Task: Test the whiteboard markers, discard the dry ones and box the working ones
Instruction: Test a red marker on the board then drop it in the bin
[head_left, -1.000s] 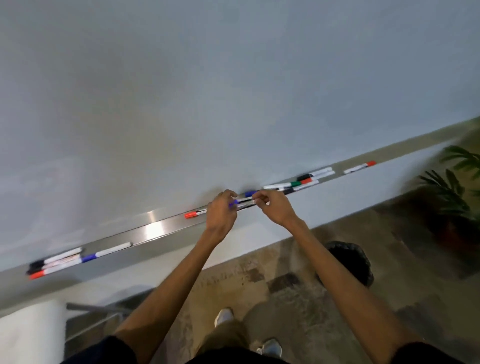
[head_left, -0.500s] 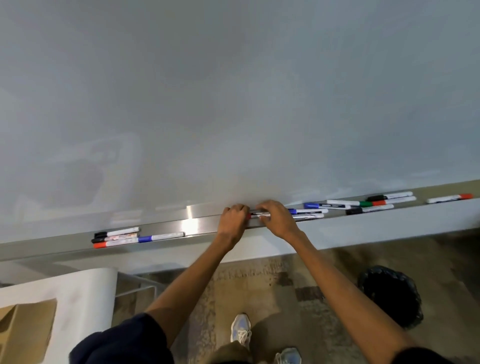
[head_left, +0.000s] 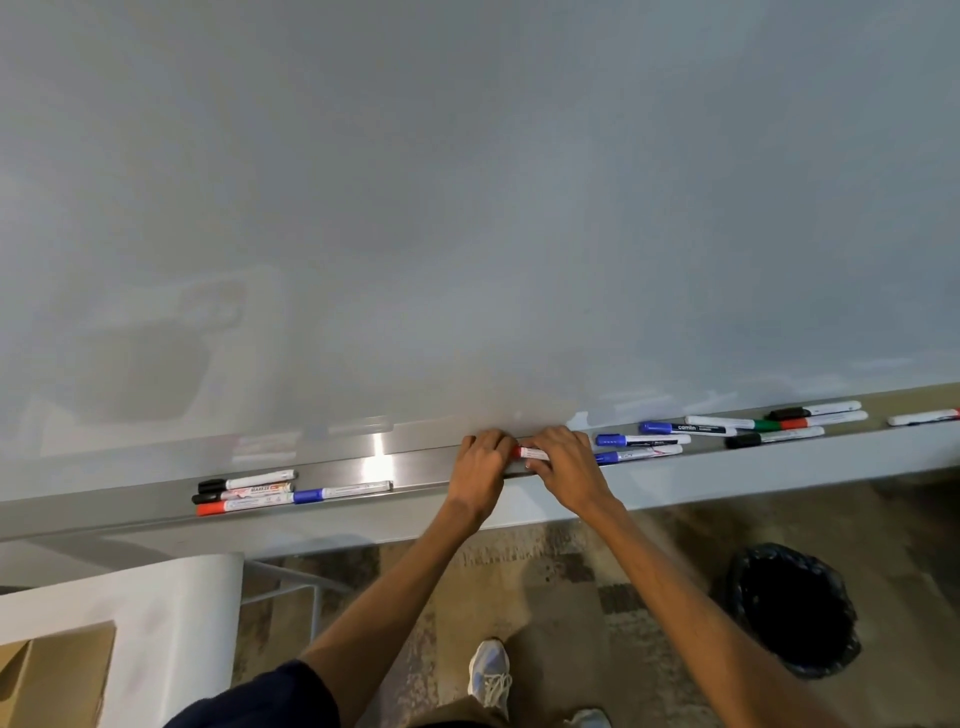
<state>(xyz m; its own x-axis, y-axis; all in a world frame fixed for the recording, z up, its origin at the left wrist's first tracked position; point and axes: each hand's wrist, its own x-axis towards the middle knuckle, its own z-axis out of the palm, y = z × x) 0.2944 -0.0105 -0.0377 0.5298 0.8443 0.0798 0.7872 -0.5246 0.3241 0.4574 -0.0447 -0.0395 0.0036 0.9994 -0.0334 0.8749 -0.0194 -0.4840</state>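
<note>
Having swapped blue for a red marker (head_left: 530, 453), left hand (head_left: 480, 467) and right hand (head_left: 566, 467) pinch it at the tray (head_left: 415, 462) middle. Early days (12 markers (head_left: 685, 429) wait).

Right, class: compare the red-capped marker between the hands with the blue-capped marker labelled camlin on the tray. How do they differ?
Cap: the red-capped marker shows red, the camlin marker blue.
Hold: the left hand and right hand grip the red-capped marker; the camlin marker lies free on the tray.
View: fingers hide most of the red-capped marker; the camlin marker shows whole.
Both lie lengthwise along the tray.
</note>
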